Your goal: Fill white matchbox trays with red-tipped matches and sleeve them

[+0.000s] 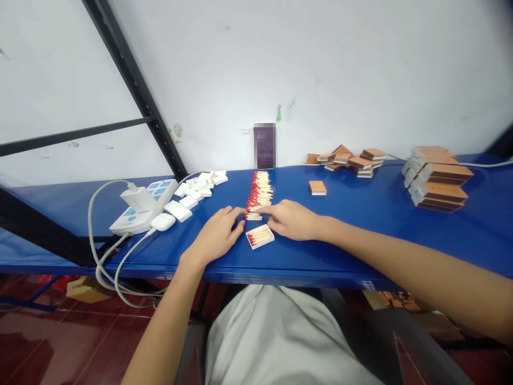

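Observation:
A long row of red-headed wooden matches point(261, 188) lies on the blue table, heads to the left. My left hand point(219, 231) is at the near end, with index fingertip and thumb apart beside the red heads. From the other side, my right hand point(294, 220) stretches its index finger onto the matches, thumb apart below it. A few matches point(253, 217) lie between the fingertips of both hands. Just in front is a white matchbox tray point(260, 243) with several matches inside, heads left; my right thumb is close to its upper right corner.
White empty trays point(196, 187) lie loose at the left, near a power strip point(134, 216) with plugs and white cables. One brown matchbox point(317, 187) is right of the row. More boxes point(344, 159) are heaped behind, and stacked boxes point(438, 179) stand far right. The table's front edge point(280, 276) is close.

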A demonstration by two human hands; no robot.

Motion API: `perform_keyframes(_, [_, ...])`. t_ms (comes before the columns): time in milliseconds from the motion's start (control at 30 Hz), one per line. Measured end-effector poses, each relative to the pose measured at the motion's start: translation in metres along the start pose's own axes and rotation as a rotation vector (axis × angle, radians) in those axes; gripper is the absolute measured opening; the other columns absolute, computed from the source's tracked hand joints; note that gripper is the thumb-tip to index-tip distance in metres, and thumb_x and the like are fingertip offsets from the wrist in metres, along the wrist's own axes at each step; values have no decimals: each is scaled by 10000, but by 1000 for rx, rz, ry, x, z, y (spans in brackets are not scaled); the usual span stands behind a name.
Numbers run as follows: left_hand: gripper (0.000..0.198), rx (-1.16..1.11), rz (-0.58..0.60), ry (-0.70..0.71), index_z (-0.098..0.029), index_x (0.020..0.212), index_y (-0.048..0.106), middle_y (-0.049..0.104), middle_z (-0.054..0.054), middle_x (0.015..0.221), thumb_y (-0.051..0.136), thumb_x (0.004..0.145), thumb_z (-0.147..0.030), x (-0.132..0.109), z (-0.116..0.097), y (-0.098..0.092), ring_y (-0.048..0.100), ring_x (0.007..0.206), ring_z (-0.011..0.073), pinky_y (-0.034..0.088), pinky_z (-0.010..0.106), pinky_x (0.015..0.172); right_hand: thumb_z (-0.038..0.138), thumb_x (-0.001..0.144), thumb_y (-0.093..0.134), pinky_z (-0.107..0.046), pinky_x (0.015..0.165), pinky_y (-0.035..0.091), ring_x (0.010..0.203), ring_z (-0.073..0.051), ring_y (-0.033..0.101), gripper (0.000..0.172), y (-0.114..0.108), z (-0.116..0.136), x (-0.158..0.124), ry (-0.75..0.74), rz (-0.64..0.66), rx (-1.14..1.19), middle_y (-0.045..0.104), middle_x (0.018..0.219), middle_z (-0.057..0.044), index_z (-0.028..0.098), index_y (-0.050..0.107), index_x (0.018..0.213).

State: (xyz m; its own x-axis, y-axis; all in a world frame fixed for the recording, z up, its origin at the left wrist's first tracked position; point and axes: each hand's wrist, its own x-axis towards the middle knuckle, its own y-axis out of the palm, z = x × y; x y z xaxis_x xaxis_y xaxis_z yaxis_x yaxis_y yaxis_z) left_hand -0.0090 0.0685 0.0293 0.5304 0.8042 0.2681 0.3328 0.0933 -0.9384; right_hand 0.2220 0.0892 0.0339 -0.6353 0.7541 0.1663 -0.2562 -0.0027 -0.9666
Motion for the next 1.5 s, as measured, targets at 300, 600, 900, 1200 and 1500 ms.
perform_keyframes(300, [273,-32,-12,-2,-202,1147,599,611,55,940,382,1011,-297,0,-2,-2,569,919,235,456,374,842,200,903,426,-269,641,341,695,-184,617,463,-2,1,-1,-14,11,-19,717,792,-53,239,606,1328])
perform_keyframes(600, [242,-65,-4,3,-213,1112,598,620,41,920,397,1004,-294,-1,-2,-3,572,867,222,446,350,775,216,913,442,-269,653,337,706,-183,608,379,-3,3,-1,-28,-5,18,701,774,-40,217,639,1236])
perform_keyframes(900, [183,-93,-40,-6,-202,1064,561,626,36,924,403,972,-211,-1,0,-1,592,845,211,445,341,785,203,905,430,-264,628,307,683,-178,579,300,-3,7,-4,1,-9,3,672,773,-37,201,608,1147])
perform_keyframes(1200, [180,-72,-27,-1,-207,986,550,580,20,834,403,906,-143,-1,1,-1,560,794,207,437,333,728,189,884,444,-259,619,304,699,-174,580,198,-3,11,-6,47,-18,-5,660,790,-35,209,584,1022])
perform_keyframes(1500, [214,-65,-31,27,-212,1024,562,590,20,851,392,910,-150,-1,0,-1,553,773,198,440,322,726,208,892,450,-265,605,284,697,-180,580,167,-3,14,-7,74,-12,-14,664,802,-37,215,580,997])
